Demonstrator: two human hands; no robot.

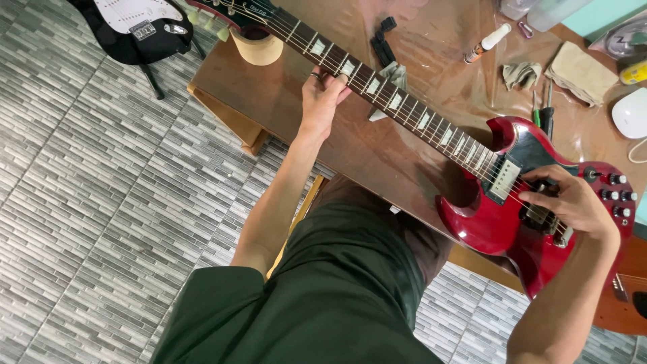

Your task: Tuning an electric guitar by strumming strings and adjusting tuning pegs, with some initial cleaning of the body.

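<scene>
Lying across the brown table [283, 101], red guitar [499, 202], with left hand [322, 101] curling around its neck and right hand [573, 202] pinching strings, maybe sliding off the near edge.

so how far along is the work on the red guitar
Strings look fitted on the red guitar, which lies flat on the table. In hand: the left hand frets the neck while the right hand plucks over the pickups. Cloths and a small bottle are not yet put away.
</scene>
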